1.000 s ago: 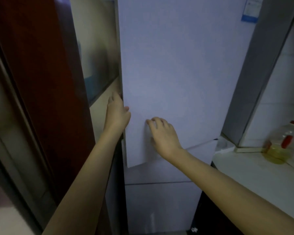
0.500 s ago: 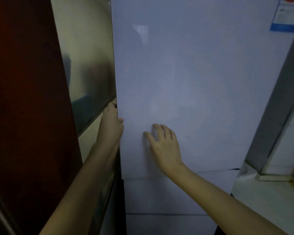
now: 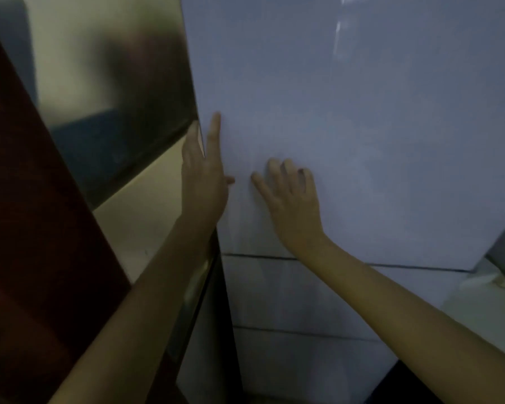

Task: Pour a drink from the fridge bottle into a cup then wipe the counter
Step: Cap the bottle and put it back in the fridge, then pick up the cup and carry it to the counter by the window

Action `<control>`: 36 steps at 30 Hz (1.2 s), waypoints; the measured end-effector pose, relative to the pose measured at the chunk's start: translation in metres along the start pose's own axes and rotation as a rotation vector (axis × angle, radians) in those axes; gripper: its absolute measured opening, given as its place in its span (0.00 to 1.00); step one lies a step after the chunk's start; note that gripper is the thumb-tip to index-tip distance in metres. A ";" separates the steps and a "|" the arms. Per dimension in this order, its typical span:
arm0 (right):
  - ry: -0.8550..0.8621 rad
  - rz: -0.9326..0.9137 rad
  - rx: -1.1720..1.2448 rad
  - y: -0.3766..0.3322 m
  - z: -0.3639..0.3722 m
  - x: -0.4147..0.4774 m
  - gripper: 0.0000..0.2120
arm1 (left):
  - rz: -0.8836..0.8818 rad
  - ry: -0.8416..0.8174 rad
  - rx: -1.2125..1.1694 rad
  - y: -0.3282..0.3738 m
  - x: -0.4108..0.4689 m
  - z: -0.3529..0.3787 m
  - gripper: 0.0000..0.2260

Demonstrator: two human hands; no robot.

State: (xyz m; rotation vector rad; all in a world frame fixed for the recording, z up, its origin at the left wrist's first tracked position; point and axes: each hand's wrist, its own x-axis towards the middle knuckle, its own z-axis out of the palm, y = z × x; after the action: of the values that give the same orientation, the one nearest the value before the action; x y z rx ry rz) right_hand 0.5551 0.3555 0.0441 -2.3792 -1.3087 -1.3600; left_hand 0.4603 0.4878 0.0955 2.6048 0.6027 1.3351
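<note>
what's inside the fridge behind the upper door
Nothing inside shows: the upper fridge door looks shut and covers the interior. On it are only the left hand, at its left edge, and the right hand, flat on its front.

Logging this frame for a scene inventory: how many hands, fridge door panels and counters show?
Hands: 2, left hand and right hand
Fridge door panels: 3, upper panel, middle panel, lower panel
Counters: 1, counter
Total: 6

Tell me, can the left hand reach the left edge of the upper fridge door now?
Probably yes. The left hand lies right at that edge of the fridge door, with one straight finger on its front, and nothing stands between them.
</note>
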 end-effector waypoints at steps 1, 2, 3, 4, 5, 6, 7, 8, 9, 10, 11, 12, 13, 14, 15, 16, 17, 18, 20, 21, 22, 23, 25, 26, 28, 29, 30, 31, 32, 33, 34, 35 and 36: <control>0.004 0.028 0.020 -0.003 -0.001 -0.001 0.31 | -0.010 -0.002 0.021 -0.003 -0.001 0.000 0.51; 0.002 0.066 0.058 -0.006 -0.002 -0.005 0.30 | -0.021 -0.011 0.031 -0.006 -0.006 0.000 0.48; -0.007 0.111 0.113 -0.010 -0.003 -0.010 0.29 | -0.030 -0.021 0.035 -0.009 -0.014 0.001 0.45; -0.023 0.163 0.177 -0.016 -0.005 -0.019 0.29 | -0.031 -0.032 0.039 -0.011 -0.025 0.002 0.41; -0.047 0.211 0.244 -0.023 -0.006 -0.029 0.29 | -0.029 -0.047 0.042 -0.014 -0.038 0.004 0.37; -0.074 0.249 0.303 -0.030 -0.008 -0.041 0.29 | -0.032 -0.072 0.036 -0.016 -0.053 0.006 0.33; -0.109 0.272 0.350 -0.036 -0.010 -0.052 0.29 | -0.046 -0.120 0.015 -0.017 -0.066 0.006 0.30; -0.155 0.286 0.392 -0.041 -0.011 -0.063 0.29 | -0.074 -0.185 -0.024 -0.017 -0.078 0.005 0.28; -0.208 0.299 0.433 -0.044 -0.014 -0.074 0.30 | -0.101 -0.262 -0.057 -0.018 -0.089 0.004 0.27; -0.268 0.316 0.470 -0.046 -0.018 -0.083 0.30 | -0.108 -0.342 -0.052 -0.019 -0.098 0.002 0.25; -0.327 0.336 0.498 -0.048 -0.023 -0.093 0.29 | -0.084 -0.419 -0.002 -0.019 -0.108 -0.001 0.23; -0.383 0.355 0.514 -0.050 -0.029 -0.102 0.28 | -0.046 -0.498 0.055 -0.018 -0.118 -0.004 0.21; -0.431 0.371 0.522 -0.051 -0.036 -0.111 0.26 | -0.019 -0.573 0.082 -0.016 -0.127 -0.008 0.19; -0.468 0.382 0.532 -0.052 -0.043 -0.119 0.25 | -0.015 -0.640 0.082 -0.012 -0.136 -0.013 0.18; -0.493 0.387 0.552 -0.051 -0.051 -0.128 0.24 | -0.016 -0.692 0.072 -0.007 -0.144 -0.018 0.17; -0.511 0.383 0.577 -0.049 -0.060 -0.135 0.24 | -0.013 -0.725 0.063 -0.001 -0.153 -0.023 0.17; -0.525 0.373 0.592 -0.046 -0.069 -0.144 0.24 | -0.003 -0.746 0.063 0.005 -0.164 -0.029 0.17; -0.536 0.361 0.586 -0.042 -0.079 -0.155 0.23 | 0.013 -0.766 0.063 0.012 -0.175 -0.035 0.17; -0.547 0.363 0.545 -0.035 -0.100 -0.183 0.23 | 0.045 -0.807 0.042 0.027 -0.200 -0.045 0.17; -0.551 0.379 0.533 -0.033 -0.113 -0.199 0.23 | 0.062 -0.815 0.019 0.035 -0.215 -0.049 0.17; -0.562 0.399 0.528 -0.033 -0.126 -0.218 0.22 | 0.083 -0.807 -0.011 0.042 -0.231 -0.053 0.16; -0.588 0.419 0.524 -0.034 -0.138 -0.238 0.22 | 0.105 -0.789 -0.051 0.049 -0.247 -0.057 0.15; -0.695 0.458 0.509 -0.038 -0.163 -0.281 0.22 | 0.142 -0.804 -0.133 0.064 -0.279 -0.061 0.13; -0.763 0.483 0.503 -0.038 -0.175 -0.301 0.22 | 0.156 -0.844 -0.159 0.071 -0.293 -0.061 0.13; -0.890 0.538 0.505 -0.038 -0.198 -0.340 0.20 | 0.183 -0.957 -0.148 0.088 -0.320 -0.059 0.14; -0.937 0.566 0.503 -0.037 -0.210 -0.357 0.19 | 0.205 -1.014 -0.134 0.096 -0.333 -0.058 0.14; -0.965 0.595 0.492 -0.036 -0.221 -0.372 0.17 | 0.238 -1.053 -0.139 0.105 -0.345 -0.056 0.14; -0.974 0.626 0.476 -0.034 -0.232 -0.385 0.16 | 0.285 -1.081 -0.150 0.115 -0.355 -0.054 0.13; -0.971 0.660 0.460 -0.031 -0.243 -0.397 0.16 | 0.334 -1.102 -0.160 0.125 -0.364 -0.053 0.13; -0.961 0.694 0.447 -0.027 -0.254 -0.408 0.16 | 0.376 -1.121 -0.175 0.137 -0.372 -0.052 0.13; -0.952 0.725 0.433 -0.023 -0.266 -0.417 0.17 | 0.411 -1.142 -0.196 0.149 -0.379 -0.051 0.13; -0.946 0.755 0.414 -0.019 -0.279 -0.427 0.17 | 0.444 -1.162 -0.215 0.162 -0.385 -0.051 0.13; -0.937 0.785 0.387 -0.013 -0.293 -0.436 0.18 | 0.479 -1.176 -0.230 0.177 -0.390 -0.051 0.13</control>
State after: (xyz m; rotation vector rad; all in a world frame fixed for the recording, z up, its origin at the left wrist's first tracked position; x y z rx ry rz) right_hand 0.2536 -0.0463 -0.1102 -2.7750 -0.4635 0.2292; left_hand 0.2649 0.1619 -0.1092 2.7780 -0.3503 -0.2326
